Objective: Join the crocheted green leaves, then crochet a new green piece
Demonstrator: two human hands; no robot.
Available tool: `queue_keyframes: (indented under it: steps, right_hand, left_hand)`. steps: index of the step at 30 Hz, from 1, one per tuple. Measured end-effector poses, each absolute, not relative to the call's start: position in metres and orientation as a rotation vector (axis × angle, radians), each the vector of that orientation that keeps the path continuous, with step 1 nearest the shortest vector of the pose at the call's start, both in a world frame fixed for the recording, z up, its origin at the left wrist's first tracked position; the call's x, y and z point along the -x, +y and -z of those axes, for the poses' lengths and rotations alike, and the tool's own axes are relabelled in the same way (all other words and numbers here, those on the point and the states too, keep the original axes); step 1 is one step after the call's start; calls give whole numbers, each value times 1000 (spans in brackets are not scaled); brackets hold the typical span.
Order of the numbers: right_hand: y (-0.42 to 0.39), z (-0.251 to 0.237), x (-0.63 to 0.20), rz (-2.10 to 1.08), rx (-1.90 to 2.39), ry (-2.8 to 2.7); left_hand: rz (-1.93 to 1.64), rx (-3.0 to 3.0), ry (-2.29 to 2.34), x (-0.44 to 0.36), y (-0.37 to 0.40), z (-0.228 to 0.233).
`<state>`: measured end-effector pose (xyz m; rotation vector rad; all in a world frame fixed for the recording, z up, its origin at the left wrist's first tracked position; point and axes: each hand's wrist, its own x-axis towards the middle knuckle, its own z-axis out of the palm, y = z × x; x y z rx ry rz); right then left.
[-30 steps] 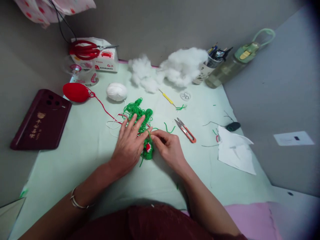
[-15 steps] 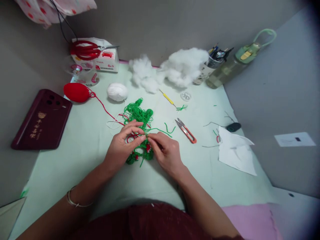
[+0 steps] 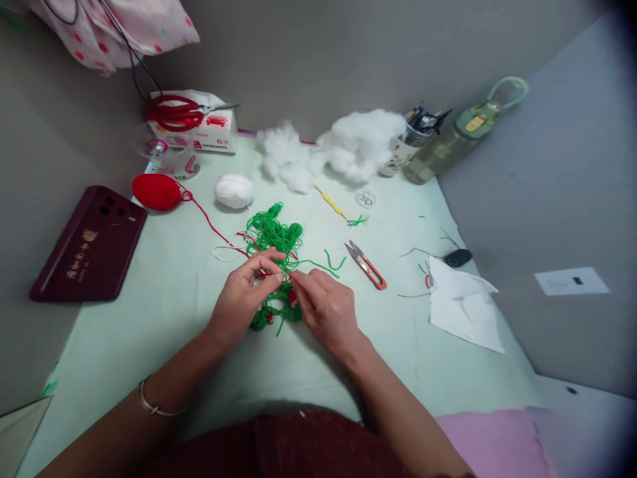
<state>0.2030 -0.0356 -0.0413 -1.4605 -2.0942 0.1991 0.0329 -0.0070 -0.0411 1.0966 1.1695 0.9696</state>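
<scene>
Near the middle of the table, my left hand (image 3: 245,292) pinches green yarn between thumb and fingertips. Its fingers are curled. My right hand (image 3: 326,302) is closed too, thumb and forefinger meeting on the green yarn right beside the left fingertips. The exact spot they grip is small and partly hidden. Just below the fingers, a green crocheted piece (image 3: 259,320) with red bits lies between the hands, partly covered by them. A loose tangle of green yarn (image 3: 273,232) spreads beyond the fingertips. Red and white strands run under the left hand.
Behind lie a red yarn ball (image 3: 156,192), a white yarn ball (image 3: 233,191) and fluffy white stuffing (image 3: 355,146). To the right are thread snips (image 3: 365,265), a yellow-handled crochet hook (image 3: 331,202), white paper (image 3: 462,309) and a bottle (image 3: 448,149). A phone (image 3: 89,245) sits left.
The view has shifted slightly, so the table things sit a little lower. My hands stay together at the green yarn; the right fingers are turned a little more downward.
</scene>
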Motion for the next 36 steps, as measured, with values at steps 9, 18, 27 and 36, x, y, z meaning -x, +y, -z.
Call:
queue_keyframes:
  steps: [9,18,27,36]
  right_hand:
    - [-28,23,-218,-636,1513,-1570]
    - [-7,-29,-224,-1088,1195,-1125]
    - [12,-70,-219,-1256,1064,-1008]
    - [19,-88,-236,-997,1068,-1138]
  left_hand:
    - [-974,-826,1012,-22,-5,26]
    - [-769,-1183,792,-7,8,-4]
    - [-641,-1388,753,1,12,-24]
    - [-549,-1830,1098,2,4,26]
